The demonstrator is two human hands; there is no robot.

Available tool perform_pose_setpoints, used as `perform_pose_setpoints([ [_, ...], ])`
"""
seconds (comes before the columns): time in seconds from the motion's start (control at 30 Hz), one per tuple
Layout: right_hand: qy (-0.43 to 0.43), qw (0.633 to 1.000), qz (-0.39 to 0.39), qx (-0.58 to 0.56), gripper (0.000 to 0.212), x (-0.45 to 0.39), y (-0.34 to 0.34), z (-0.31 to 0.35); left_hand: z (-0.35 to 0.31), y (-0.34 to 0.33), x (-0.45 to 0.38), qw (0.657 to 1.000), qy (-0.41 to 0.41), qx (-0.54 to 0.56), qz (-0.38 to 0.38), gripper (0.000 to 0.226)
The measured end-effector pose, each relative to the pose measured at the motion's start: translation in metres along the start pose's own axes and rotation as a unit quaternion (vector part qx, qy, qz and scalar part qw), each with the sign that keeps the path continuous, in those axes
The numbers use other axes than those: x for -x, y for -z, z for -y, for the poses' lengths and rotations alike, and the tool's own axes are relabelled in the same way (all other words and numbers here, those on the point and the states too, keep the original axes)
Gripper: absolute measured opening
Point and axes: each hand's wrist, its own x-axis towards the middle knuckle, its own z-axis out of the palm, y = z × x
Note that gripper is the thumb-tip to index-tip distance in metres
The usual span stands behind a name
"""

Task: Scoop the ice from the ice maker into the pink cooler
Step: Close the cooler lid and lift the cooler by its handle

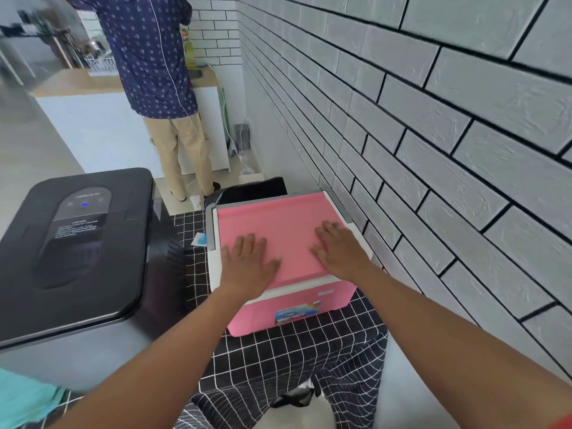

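The pink cooler (288,292) stands on the table (278,360), which is covered with a black cloth with a white grid, close to the white brick wall (433,134). Its pink lid (278,230) is closed. The left hand (247,264) lies flat on the near left part of the lid, grip released, fingers straight and spread. The right hand (337,249) lies flat on the near right part of the lid, grip released likewise. The black ice maker (77,243) stands just left of the cooler, lid down, a blue light lit on its panel. Beyond, a second person (158,72) in a patterned blue shirt stands at a white counter (93,119)
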Motion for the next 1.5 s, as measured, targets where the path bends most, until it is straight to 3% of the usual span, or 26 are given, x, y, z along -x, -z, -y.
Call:
perform_pose_setpoints([
  [0.5, -0.006, 1.000, -0.023, -0.001, 0.064, 0.004, -0.015, -0.002, 0.002, -0.017, 0.001, 0.998, -0.001, -0.042, -0.055, 0.084],
  [0.9, -0.009, 1.000, -0.005, -0.024, 0.065, -0.001, -0.014, -0.004, 0.000, -0.010, 0.001, 0.999, 0.002, -0.023, -0.038, 0.073],
  [1.07, -0.004, 0.997, 0.013, -0.072, 0.064, -0.024, 0.005, -0.014, 0.019, 0.011, -0.019, 0.997, 0.019, 0.013, -0.074, 0.062],
  [1.33, -0.008, 0.995, 0.067, -0.075, 0.071, -0.096, 0.034, -0.020, 0.043, 0.046, -0.098, 0.998, 0.047, -0.034, 0.025, 0.078],
  [1.5, 0.009, 0.992, 0.114, -0.059, 0.086, -0.152, 0.049, -0.016, 0.048, 0.065, -0.155, 0.993, 0.021, -0.066, 0.099, 0.106],
])
